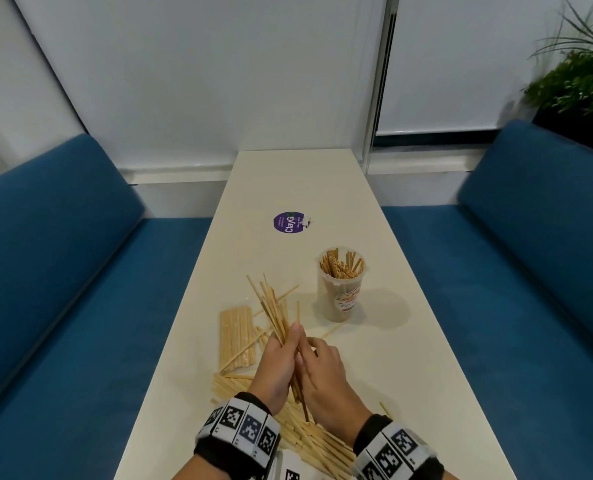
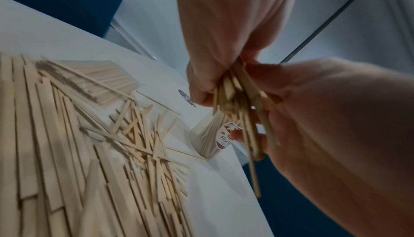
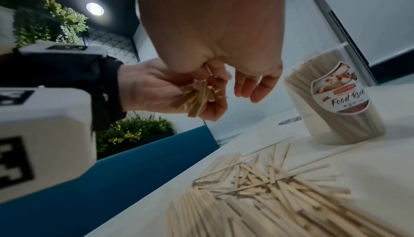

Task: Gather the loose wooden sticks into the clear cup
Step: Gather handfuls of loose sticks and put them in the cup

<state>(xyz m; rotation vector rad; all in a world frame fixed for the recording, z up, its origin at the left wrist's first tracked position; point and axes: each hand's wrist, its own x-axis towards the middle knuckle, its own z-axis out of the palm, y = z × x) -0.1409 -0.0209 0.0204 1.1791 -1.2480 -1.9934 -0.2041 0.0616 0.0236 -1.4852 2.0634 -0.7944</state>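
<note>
Reading "Food", the clear cup's [image 3: 336, 99] label

A long, narrow cream table [image 1: 385, 358] runs away from the viewer between two blue benches. A round purple sticker [image 1: 289, 222] sits flat near its middle. Nearer, toward the right, a clear cup [image 1: 340, 292] with a printed label stands upright, partly filled with sticks. To its left a neat packet of sticks [image 1: 237, 337] lies flat in clear wrapping. A loose heap of wooden sticks [image 3: 280, 196] spreads across the near end, and a few single sticks lie scattered between the heap and the cup.
</note>
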